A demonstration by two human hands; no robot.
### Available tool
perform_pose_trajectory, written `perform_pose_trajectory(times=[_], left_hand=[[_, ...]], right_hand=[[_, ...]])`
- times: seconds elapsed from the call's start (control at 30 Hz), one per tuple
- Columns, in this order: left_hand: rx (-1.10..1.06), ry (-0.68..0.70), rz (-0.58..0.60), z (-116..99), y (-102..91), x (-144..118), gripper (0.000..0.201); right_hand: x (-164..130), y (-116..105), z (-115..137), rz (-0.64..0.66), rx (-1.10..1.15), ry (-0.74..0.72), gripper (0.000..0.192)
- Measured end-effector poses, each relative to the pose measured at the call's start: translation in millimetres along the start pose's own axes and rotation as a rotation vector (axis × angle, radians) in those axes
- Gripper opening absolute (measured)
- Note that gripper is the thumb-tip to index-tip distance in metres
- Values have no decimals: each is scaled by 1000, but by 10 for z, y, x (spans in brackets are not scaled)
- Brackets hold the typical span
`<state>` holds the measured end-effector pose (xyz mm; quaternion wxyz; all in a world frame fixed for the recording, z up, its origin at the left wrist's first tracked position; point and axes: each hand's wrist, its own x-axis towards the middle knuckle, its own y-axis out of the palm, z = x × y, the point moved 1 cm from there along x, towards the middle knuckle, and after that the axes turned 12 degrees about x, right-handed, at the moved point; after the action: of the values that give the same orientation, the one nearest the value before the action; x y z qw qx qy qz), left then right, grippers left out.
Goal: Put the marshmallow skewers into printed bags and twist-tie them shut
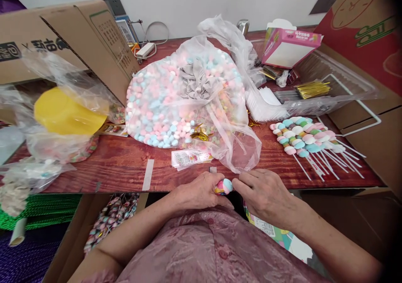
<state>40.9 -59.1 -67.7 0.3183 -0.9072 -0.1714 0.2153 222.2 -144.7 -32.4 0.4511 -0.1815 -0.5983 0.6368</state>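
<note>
At the table's front edge my left hand [202, 191] is closed around a marshmallow skewer [225, 186], whose pink, white and blue end shows between thumb and fingers. Most of the skewer is hidden by the hand. My right hand [264, 193] is just to the right, its fingers curled and pinched together beside the blue marshmallow; what they grip is hidden. Beyond the hands, a large clear bag of pastel marshmallows [153, 103] fills the middle of the table, with gold twist ties [201, 135] on it. Printed wrappers [190, 158] lie in front of the bag.
Marshmallow skewers [309, 138] lie stacked at the right. Behind them, a clear plastic tray [333, 101] holds gold ties. A pink box [290, 46] stands at the back; cardboard boxes [88, 40] flank both sides. A yellow sheet [67, 111] covers a bag at left.
</note>
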Motion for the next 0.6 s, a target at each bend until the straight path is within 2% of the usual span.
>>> perform_pose_trajectory(times=[0.3,0.6], left_hand=[[-88,-5,59,55,-97,7,43],[-89,-80,81,-17,-19,13,49]], right_hand=[[14,-129,-174,60,27,36,21],[-48,61,-166,93,30,40,14]])
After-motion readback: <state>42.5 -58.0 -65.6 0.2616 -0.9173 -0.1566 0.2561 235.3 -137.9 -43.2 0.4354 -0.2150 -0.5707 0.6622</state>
